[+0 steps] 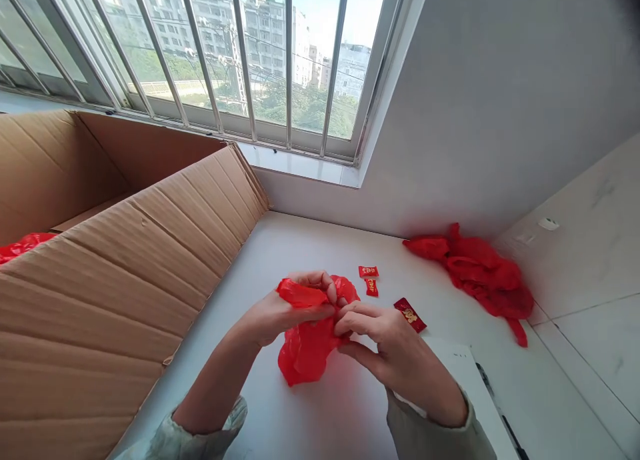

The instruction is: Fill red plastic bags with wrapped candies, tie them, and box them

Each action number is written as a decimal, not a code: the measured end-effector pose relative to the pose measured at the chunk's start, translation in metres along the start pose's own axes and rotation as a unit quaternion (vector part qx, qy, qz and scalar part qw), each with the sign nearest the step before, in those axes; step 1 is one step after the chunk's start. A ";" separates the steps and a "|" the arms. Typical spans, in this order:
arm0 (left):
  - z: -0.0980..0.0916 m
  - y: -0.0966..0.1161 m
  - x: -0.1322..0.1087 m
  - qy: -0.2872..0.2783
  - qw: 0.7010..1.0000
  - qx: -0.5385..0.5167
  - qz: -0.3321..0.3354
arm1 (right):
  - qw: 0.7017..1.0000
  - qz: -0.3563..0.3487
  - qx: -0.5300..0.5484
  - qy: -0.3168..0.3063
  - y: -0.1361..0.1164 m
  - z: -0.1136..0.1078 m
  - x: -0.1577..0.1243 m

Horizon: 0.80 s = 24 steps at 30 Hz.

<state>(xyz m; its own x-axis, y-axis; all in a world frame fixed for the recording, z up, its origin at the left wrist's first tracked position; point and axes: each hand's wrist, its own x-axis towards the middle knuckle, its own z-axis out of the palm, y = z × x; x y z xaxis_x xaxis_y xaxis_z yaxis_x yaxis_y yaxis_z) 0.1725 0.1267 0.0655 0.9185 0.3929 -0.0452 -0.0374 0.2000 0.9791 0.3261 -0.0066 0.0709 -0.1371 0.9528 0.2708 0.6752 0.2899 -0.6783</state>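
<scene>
A crumpled red plastic bag [306, 353] is between my two hands above the white tabletop. My left hand [290, 307] has its fingers closed on the upper part of the bag, and some red plastic lies over its palm. From the right, my right hand [377, 333] pinches the bag near its middle, with the fingertips of both hands close together. Two small red wrapped packets, one [369, 271] above the other [371, 287], lie just beyond my right hand. A darker red packet with gold print [410, 315] is to their right.
A large open cardboard box [150, 273] fills the left side, with red plastic [25, 246] inside. A heap of red bags [485, 273] lies by the wall at the right. A white board [463, 380] is at the lower right; a barred window [265, 67] is behind.
</scene>
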 end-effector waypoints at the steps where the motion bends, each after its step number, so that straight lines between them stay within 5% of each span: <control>1: 0.000 0.000 -0.001 -0.010 0.999 0.031 0.020 | 1.000 0.004 0.010 0.010 0.004 -0.004 -0.001; 5: 0.008 -0.001 -0.004 -0.080 0.979 0.169 0.082 | 0.985 0.008 0.130 0.109 0.023 -0.010 0.002; 7: 0.016 0.000 -0.006 -0.074 0.952 0.281 0.101 | 0.974 0.001 0.217 0.069 0.029 -0.004 0.007; 10: 0.022 -0.001 -0.006 0.028 0.886 0.440 0.142 | 0.960 0.017 0.279 0.011 0.032 0.012 0.017; 15: 0.016 -0.012 0.002 0.208 0.783 0.542 0.222 | 0.936 0.092 0.327 0.086 0.030 0.030 0.026; 20: 0.012 -0.016 0.009 0.189 0.811 0.513 0.207 | 0.899 0.113 0.420 0.050 0.039 0.031 0.027; 24: 0.013 -0.001 0.004 0.129 0.868 0.448 0.167 | 0.944 0.088 0.287 0.135 0.043 0.023 0.025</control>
<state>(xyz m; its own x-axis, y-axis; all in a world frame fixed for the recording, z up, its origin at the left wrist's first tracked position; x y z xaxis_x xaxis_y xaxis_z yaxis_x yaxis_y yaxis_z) 0.1813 0.1160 0.0666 0.7922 0.5054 0.3421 0.1425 -0.6983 0.7015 0.3354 0.0314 0.0324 0.1825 0.9556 0.2313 0.1552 0.2043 -0.9665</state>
